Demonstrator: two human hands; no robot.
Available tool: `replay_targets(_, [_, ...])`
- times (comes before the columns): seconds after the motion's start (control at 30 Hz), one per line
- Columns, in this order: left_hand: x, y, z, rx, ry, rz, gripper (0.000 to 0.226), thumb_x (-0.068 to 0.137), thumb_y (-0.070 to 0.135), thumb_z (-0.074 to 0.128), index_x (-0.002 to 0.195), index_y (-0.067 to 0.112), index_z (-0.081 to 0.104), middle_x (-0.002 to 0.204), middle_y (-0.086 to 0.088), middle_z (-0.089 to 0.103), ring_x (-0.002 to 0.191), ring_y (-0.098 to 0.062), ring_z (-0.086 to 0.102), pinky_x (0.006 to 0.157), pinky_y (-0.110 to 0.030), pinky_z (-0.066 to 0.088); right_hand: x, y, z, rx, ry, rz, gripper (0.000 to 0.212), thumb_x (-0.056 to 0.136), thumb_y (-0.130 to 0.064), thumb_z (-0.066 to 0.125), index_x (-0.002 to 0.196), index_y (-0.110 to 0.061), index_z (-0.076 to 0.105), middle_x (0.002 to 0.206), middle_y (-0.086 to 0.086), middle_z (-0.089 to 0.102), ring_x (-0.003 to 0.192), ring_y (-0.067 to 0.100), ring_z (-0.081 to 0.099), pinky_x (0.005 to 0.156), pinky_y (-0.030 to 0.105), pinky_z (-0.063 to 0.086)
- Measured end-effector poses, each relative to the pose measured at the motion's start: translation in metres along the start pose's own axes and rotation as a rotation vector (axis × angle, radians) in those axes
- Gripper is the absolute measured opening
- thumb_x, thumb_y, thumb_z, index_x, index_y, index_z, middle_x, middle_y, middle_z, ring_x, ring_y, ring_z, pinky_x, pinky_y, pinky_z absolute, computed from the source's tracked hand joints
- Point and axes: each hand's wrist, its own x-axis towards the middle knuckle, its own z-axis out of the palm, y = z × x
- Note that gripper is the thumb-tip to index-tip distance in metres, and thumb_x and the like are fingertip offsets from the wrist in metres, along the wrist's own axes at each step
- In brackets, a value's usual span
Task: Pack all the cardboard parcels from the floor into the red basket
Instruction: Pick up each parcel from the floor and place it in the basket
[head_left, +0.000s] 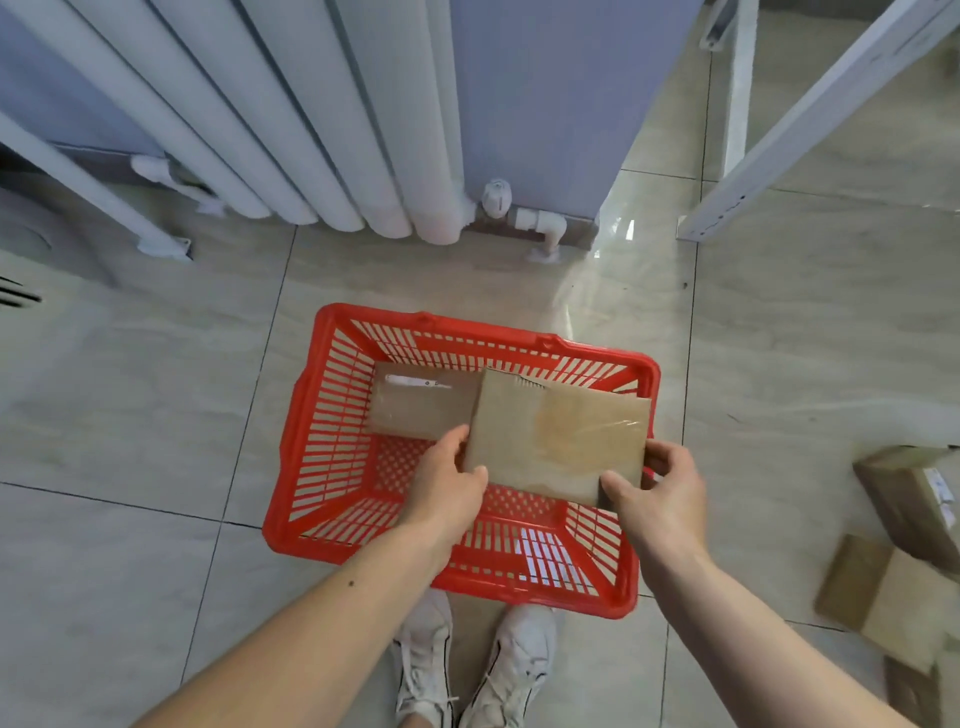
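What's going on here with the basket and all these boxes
A person is standing over a red basket on the tiled floor, holding a flat cardboard parcel above it with both hands: the left hand grips its near left corner, the right hand its near right corner. One parcel already lies inside the basket. At least two more parcels wait on the floor to the right.

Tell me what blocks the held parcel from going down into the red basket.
Nothing visible blocks it. Both hands, left and right, hold the parcel over the open basket. One parcel already lies at the far left of the basket floor; the near part of the floor is bare.
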Motion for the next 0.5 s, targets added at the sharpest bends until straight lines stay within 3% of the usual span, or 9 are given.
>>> replay_targets(0.2, [0.049, -0.028, 0.021, 0.077, -0.028, -0.009, 0.054, 0.095, 0.018, 0.051, 0.148, 0.022, 0.039, 0.146, 0.005, 0.034, 0.127, -0.017, 0.049, 0.108, -0.042, 0.043, 0.039, 0.034, 0.037, -0.14, -0.065, 0.0, 0.055, 0.087, -0.014, 0.067, 0.134, -0.027, 0.042, 0.105, -0.007, 0.057, 0.09, 0.02, 0.065, 0.082, 0.047, 0.06])
replay_targets(0.37, [0.092, -0.047, 0.04, 0.108, -0.055, -0.003, 0.057, 0.098, 0.018, 0.049, 0.152, 0.017, 0.031, 0.151, 0.003, 0.029, 0.134, -0.016, 0.04, 0.116, -0.038, 0.034, 0.08, 0.056, 0.068, -0.102, -0.17, 0.05, 0.061, 0.084, -0.001, 0.064, 0.138, -0.02, 0.043, 0.121, -0.003, 0.058, 0.113, 0.02, 0.057, 0.086, 0.037, 0.051])
replay_targets(0.5, [0.121, -0.057, 0.05, 0.139, -0.015, -0.02, 0.056, 0.099, 0.02, 0.049, 0.151, 0.017, 0.032, 0.149, -0.001, 0.027, 0.135, -0.018, 0.037, 0.114, -0.029, 0.024, 0.107, 0.069, 0.092, -0.102, -0.203, 0.059, 0.062, 0.08, 0.002, 0.063, 0.135, -0.021, 0.045, 0.132, 0.003, 0.055, 0.123, 0.025, 0.054, 0.095, 0.042, 0.053])
